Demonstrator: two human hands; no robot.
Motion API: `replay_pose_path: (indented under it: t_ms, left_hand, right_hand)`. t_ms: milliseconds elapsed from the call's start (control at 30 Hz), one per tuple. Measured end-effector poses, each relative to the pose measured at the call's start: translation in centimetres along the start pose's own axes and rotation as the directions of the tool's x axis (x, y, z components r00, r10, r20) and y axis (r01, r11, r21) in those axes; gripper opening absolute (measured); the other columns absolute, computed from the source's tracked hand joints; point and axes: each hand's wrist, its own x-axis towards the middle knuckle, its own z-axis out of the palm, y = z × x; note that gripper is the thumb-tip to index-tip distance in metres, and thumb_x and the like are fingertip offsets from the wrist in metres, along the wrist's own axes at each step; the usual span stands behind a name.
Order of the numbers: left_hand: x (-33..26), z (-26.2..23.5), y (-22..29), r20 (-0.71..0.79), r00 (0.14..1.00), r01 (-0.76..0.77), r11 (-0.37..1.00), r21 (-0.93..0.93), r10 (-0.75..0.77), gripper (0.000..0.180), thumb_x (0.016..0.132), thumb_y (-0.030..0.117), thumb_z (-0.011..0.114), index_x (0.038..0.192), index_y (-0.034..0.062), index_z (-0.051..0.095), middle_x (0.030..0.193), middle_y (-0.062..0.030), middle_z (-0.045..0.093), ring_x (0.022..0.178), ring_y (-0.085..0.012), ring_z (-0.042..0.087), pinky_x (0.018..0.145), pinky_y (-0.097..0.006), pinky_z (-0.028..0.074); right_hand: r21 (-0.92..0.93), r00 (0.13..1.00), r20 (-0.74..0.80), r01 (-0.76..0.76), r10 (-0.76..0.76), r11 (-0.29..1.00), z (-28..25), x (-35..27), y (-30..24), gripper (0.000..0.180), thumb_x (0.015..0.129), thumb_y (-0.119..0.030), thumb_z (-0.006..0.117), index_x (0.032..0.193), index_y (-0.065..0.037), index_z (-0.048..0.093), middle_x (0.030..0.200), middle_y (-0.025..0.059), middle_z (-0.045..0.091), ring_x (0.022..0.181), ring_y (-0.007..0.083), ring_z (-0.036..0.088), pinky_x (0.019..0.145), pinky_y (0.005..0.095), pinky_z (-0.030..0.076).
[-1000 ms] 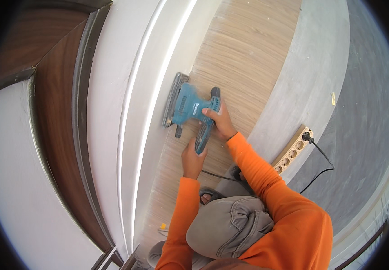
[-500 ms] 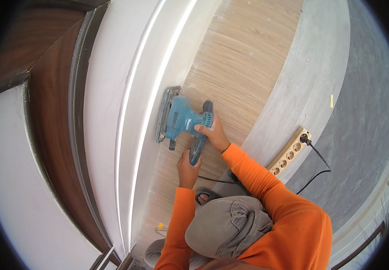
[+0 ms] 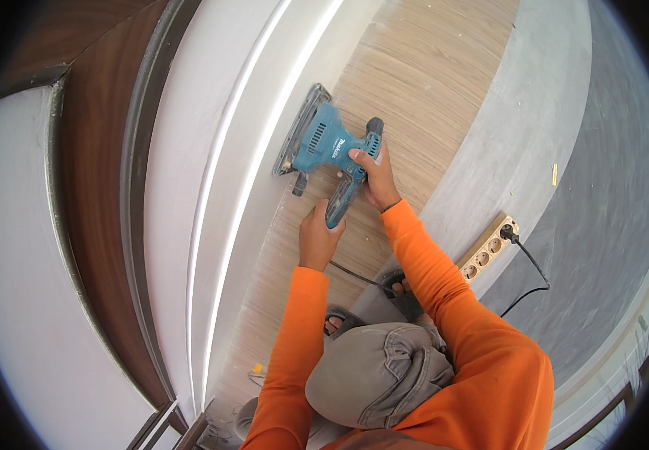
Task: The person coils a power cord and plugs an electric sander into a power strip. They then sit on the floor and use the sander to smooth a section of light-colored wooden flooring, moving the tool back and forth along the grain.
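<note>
Both of my hands are on a blue electric sander [image 3: 323, 144] with a dark flat pad. Its pad faces the pale board [image 3: 264, 196] along the wood-grain floor and appears to lie against it. My left hand [image 3: 320, 238] is wrapped round the rear end of the handle. Higher up, my right hand [image 3: 379, 178] grips the handle near its dark front knob, thumb over the top. A black cord [image 3: 356, 276] runs from beneath my left hand toward my feet.
A wooden power strip [image 3: 489, 246] with a black plug lies on the grey floor strip at right. My dark sandals [image 3: 405, 298] are close below the cord. Dark brown panels [image 3: 95, 165] stand at left. A small yellow piece [image 3: 257, 368] sits near my left sleeve.
The sander has slid away from me and slightly right along the pale board, with both hands following on the handle. My arms are stretched farther forward.
</note>
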Motion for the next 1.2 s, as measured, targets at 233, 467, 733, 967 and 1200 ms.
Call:
replay_pose_path:
  t_ms: [233,467,733,967,1200]
  left_hand:
    - [-4.5,-1.2,-1.6,0.04,0.992,0.123,0.992,-0.006,-0.123,0.027,0.087,0.012,0.078,0.105,-0.0009,0.063,0.094,-0.0233,0.07,0.086,-0.041,0.069,0.075,-0.044,0.053]
    - [-8.9,-2.9,-2.8,0.036,0.983,0.183,0.983,-0.021,-0.183,0.028,0.086,0.011,0.078,0.107,0.0001,0.064,0.095,-0.0234,0.07,0.086,-0.0433,0.069,0.075,-0.046,0.053]
    - [-6.6,-2.2,-2.2,-0.017,0.996,0.093,0.996,0.018,-0.092,0.03,0.085,0.012,0.078,0.109,0.0001,0.063,0.097,-0.025,0.07,0.089,-0.0454,0.068,0.075,-0.047,0.053]
    - [-1.6,-1.9,-0.5,-0.001,0.999,0.039,0.999,0.007,-0.039,0.029,0.085,0.011,0.078,0.107,-0.0001,0.063,0.095,-0.0233,0.07,0.088,-0.0435,0.069,0.074,-0.046,0.054]
    - [-6.3,-5.2,-1.6,0.0,0.998,0.068,0.997,-0.026,-0.068,0.028,0.085,0.009,0.079,0.106,0.0001,0.063,0.094,-0.0218,0.07,0.086,-0.0413,0.071,0.073,-0.044,0.055]
  right_hand:
    - [-0.023,0.998,-0.021,-0.062,0.062,0.998,0.8,-3.9,3.3,0.085,0.087,-0.019,0.083,0.148,0.0,0.027,0.118,0.0129,0.054,0.105,0.0212,0.063,0.077,0.0372,0.064]
    - [-0.176,0.999,0.049,0.003,0.006,0.984,1.0,-7.3,7.0,0.084,0.087,-0.021,0.085,0.148,-0.003,0.03,0.12,0.0127,0.054,0.104,0.0211,0.062,0.082,0.0369,0.06]
    - [-0.028,0.996,0.066,-0.065,0.067,0.997,1.7,-5.3,3.7,0.084,0.087,-0.02,0.084,0.148,-0.002,0.029,0.12,0.014,0.055,0.104,0.022,0.065,0.077,0.0362,0.061]
    - [0.004,0.999,-0.014,0.043,-0.043,0.999,2.0,-1.7,1.0,0.079,0.088,-0.017,0.082,0.145,-0.002,0.03,0.117,0.0149,0.055,0.098,0.0231,0.067,0.069,0.0385,0.066]
    - [-0.128,0.997,0.016,0.082,-0.08,0.988,3.9,-6.5,4.5,0.079,0.086,-0.026,0.085,0.142,-0.003,0.033,0.118,0.0134,0.054,0.099,0.0225,0.066,0.073,0.0381,0.065]
